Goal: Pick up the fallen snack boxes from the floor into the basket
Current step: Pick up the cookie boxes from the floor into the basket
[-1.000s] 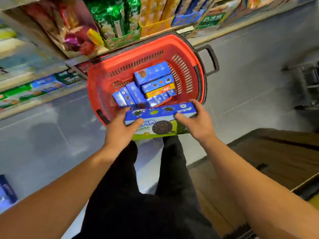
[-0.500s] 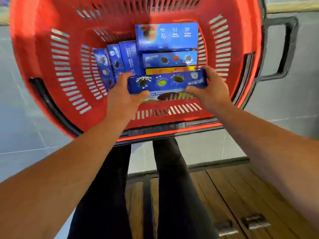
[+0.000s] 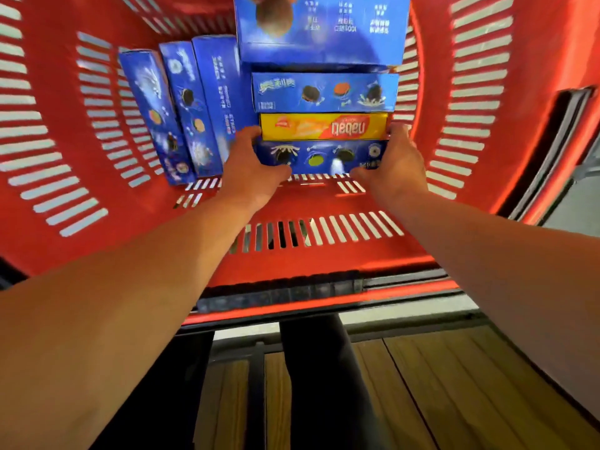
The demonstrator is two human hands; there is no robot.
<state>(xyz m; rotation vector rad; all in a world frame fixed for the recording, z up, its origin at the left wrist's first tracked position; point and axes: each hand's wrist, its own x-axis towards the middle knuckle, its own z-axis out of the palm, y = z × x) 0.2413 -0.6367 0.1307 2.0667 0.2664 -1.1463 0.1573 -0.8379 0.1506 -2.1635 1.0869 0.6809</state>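
Below, wooden floor point(image 3: 454, 384), red basket point(image 3: 48, 206), both hands point(image 3: 250, 177) clamped on blue snack box point(image 3: 321, 157).

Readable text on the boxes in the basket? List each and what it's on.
"nabati", upside down: yellow box, second in the row from the near end.
Blue box held by both hands: print blurred, unreadable.
Blue box behind the yellow: white lettering, not legible.
Large blue box: small white text, unreadable.
Three upright blue boxes: too blurred.
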